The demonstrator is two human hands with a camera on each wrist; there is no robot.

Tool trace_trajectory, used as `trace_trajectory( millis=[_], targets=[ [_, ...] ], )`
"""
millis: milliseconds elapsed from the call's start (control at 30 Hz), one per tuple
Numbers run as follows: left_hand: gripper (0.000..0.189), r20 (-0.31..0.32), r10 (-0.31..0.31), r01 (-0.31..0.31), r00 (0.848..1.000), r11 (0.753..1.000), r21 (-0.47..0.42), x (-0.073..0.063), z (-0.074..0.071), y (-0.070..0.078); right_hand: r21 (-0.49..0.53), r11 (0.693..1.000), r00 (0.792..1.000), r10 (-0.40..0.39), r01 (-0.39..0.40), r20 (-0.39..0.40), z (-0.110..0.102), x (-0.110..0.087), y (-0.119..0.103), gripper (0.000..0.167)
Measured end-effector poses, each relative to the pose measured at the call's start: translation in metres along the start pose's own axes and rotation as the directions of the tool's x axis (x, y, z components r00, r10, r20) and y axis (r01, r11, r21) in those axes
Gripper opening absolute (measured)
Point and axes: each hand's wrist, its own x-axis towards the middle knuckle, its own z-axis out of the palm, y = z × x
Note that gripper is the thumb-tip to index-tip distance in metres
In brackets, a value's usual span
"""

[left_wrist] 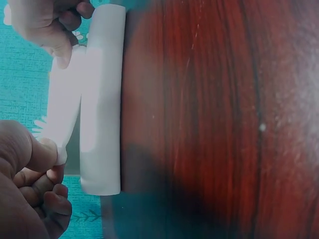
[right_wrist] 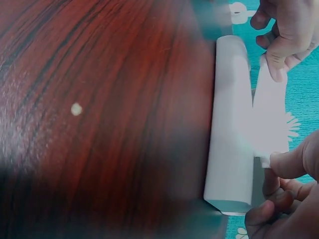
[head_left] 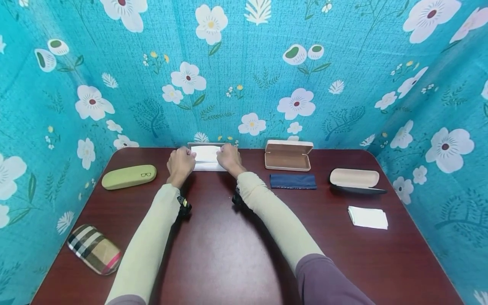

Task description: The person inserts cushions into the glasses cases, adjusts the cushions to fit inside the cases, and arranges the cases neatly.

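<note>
At the table's far edge, my left hand point(head_left: 181, 164) and right hand point(head_left: 230, 158) pinch opposite ends of a folded white cloth point(head_left: 206, 154). The cloth is held stretched above an open white glasses case point(head_left: 209, 166), whose lid stands up behind it. In the left wrist view, the thumb and fingers of the left hand point(left_wrist: 30, 174) grip the near end of the cloth point(left_wrist: 67, 94). The right wrist view shows the right hand point(right_wrist: 294, 184) pinching the other end, beside the case's smooth white front point(right_wrist: 230, 124). The case's inside is mostly hidden.
A green glasses case point(head_left: 129, 176) and a plaid case point(head_left: 94, 249) lie on the left. Toward the right are an open beige-edged case point(head_left: 288, 161), a folded blue cloth point(head_left: 292, 181), an open black case point(head_left: 354, 178) and a white cloth point(head_left: 368, 217). A floral curtain point(head_left: 244, 84) hangs behind.
</note>
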Motion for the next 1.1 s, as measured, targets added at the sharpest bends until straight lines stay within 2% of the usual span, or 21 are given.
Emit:
trace_trajectory(
  millis=[200, 400, 633, 933, 1100],
  targets=[
    [0.027, 0.007, -0.01, 0.01, 1.0, 1.0, -0.009, 0.001, 0.005, -0.003, -0.003, 1.0, 1.0, 0.014, -0.014, -0.009, 0.003, 0.001, 0.002, 0.051],
    [0.026, -0.012, -0.006, 0.007, 1.0, 1.0, 0.014, 0.001, 0.009, -0.005, -0.031, 0.999, 1.0, 0.006, -0.007, -0.015, 0.004, 0.002, 0.003, 0.05],
    [0.025, -0.05, -0.004, 0.006, 0.999, 0.999, 0.032, 0.001, 0.015, -0.004, -0.094, 0.996, 0.999, -0.019, 0.015, -0.039, 0.006, 0.001, 0.004, 0.05],
    [0.025, -0.052, -0.017, 0.018, 0.998, 0.999, 0.027, 0.002, 0.02, 0.0, -0.167, 0.986, 0.997, -0.025, 0.012, -0.073, 0.008, -0.003, 0.005, 0.038],
    [0.024, -0.043, -0.025, 0.027, 0.999, 0.999, 0.032, 0.003, 0.02, 0.001, -0.206, 0.978, 0.997, -0.029, 0.014, -0.066, 0.008, -0.003, 0.006, 0.038]
  ],
)
